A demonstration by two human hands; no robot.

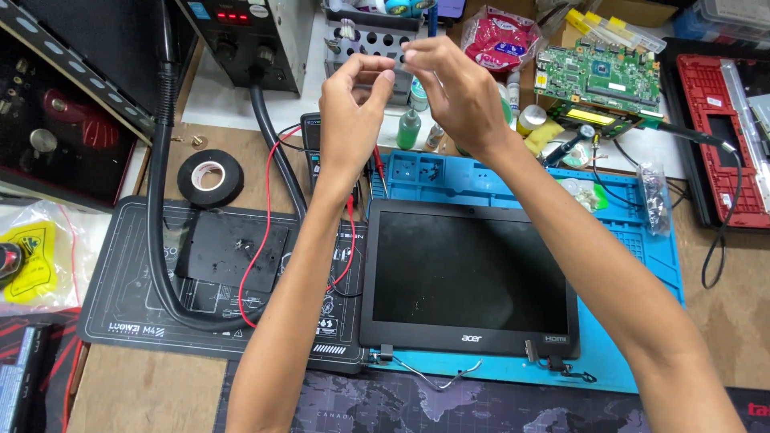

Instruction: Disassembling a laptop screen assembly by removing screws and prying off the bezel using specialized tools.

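Left hand (350, 108) and right hand (457, 88) raised over far bench, fingertips pinched narrow on something too small to identify. Keep it above laptop screen (469, 273), grip steady.

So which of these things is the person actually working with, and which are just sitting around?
In use:
left hand and right hand, raised with fingertips pinched together, anything between them too small to tell
laptop screen panel below them on the blue mat

Lying about:
black tape roll
green circuit board
red test lead
black hose
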